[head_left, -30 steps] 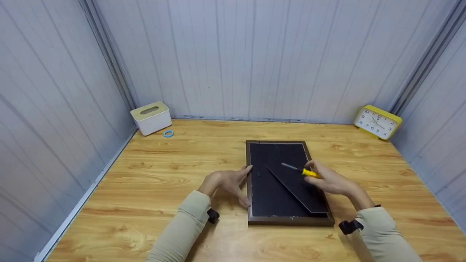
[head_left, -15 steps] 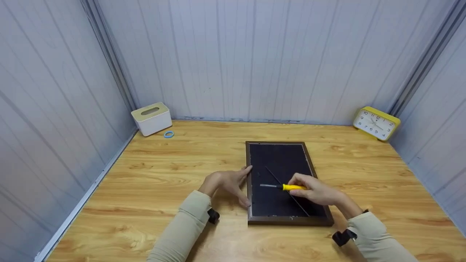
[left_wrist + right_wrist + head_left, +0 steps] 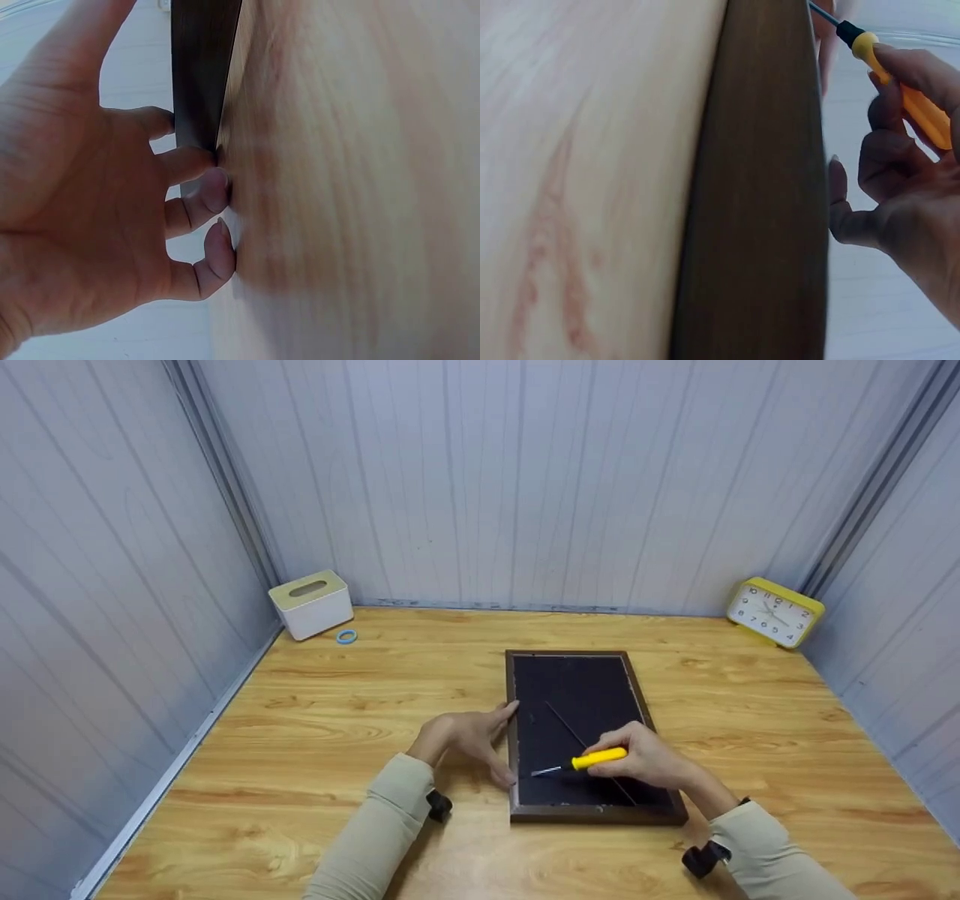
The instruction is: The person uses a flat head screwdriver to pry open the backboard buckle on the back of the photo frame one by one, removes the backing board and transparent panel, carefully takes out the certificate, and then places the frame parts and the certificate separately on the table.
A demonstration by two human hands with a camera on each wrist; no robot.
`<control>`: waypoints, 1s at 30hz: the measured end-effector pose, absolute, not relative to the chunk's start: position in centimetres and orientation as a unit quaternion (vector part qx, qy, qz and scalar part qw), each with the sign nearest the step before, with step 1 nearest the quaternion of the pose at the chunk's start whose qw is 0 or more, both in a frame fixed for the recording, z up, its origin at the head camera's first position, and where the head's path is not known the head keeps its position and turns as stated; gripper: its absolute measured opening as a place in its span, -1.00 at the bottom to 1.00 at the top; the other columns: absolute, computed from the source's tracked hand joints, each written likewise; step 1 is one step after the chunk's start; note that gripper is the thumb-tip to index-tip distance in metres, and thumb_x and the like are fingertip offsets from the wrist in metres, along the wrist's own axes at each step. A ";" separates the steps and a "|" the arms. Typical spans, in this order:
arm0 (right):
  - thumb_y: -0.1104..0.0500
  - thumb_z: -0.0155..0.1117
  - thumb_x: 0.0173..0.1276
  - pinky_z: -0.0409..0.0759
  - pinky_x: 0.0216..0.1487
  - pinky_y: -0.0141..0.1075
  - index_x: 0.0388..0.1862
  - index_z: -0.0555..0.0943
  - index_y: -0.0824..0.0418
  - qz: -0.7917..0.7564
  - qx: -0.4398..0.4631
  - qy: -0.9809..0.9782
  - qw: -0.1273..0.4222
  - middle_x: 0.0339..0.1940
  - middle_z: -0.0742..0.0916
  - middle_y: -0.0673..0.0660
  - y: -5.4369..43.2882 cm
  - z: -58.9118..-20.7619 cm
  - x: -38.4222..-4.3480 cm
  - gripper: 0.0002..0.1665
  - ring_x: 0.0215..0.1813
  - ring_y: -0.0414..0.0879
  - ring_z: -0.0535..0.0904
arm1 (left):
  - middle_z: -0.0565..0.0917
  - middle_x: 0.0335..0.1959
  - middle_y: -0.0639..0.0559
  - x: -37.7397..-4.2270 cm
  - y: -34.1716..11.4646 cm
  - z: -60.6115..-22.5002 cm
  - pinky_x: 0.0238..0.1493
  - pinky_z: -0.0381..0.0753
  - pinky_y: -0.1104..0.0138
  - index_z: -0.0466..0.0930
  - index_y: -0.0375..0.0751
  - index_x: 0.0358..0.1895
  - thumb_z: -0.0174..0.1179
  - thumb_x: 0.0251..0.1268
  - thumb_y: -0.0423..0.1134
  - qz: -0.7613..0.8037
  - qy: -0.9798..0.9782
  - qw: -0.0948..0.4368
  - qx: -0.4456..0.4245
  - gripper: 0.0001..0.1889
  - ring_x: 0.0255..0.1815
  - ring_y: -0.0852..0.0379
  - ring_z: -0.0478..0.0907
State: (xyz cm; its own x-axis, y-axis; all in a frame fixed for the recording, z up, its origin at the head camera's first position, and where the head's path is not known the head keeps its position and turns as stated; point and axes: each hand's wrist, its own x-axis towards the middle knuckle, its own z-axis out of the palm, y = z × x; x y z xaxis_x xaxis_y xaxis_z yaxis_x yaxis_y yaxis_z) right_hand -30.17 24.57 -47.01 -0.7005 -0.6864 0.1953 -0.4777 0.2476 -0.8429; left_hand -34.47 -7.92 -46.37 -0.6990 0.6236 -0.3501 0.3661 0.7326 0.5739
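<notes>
Left hand [image 3: 472, 737] has the thumb spread well away from the fingers, right hand [image 3: 646, 754] is pinching with curled fingers, both forearms [image 3: 375, 825] angling inward.

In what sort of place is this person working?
Probably a small work booth: pale panelled walls enclose a wood-grain table on three sides, and a yellow-handled screwdriver is held over a dark frame.

Yellow screwdriver handle [image 3: 598, 758], brown frame [image 3: 592, 814], wood-grained tabletop [image 3: 375, 679]
</notes>
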 end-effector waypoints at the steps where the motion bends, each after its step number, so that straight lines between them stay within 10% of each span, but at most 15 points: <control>1: 0.26 0.48 0.25 0.57 -0.33 -0.44 -0.06 0.78 0.29 -0.492 -0.370 0.780 0.108 -0.30 0.78 0.14 24.5 -47.1 -30.2 -0.73 -0.37 -0.20 0.56 | -0.27 0.64 -0.09 -34.5 -7.9 -46.4 0.53 -0.02 0.15 -0.39 0.08 0.64 0.56 -0.13 0.24 0.240 0.891 0.270 0.276 0.42 0.59 -0.01 -0.14; 30: 0.17 0.53 0.21 0.60 -0.27 -0.40 -0.06 0.80 0.21 -0.475 -0.307 0.812 0.143 -0.22 0.81 0.11 23.5 -47.2 -30.1 -0.69 -0.29 -0.13 0.63 | -0.25 0.64 -0.08 -34.4 -7.9 -46.8 0.54 -0.06 0.15 -0.37 0.11 0.65 0.57 -0.17 0.24 0.244 0.894 0.265 0.266 0.43 0.60 0.01 -0.17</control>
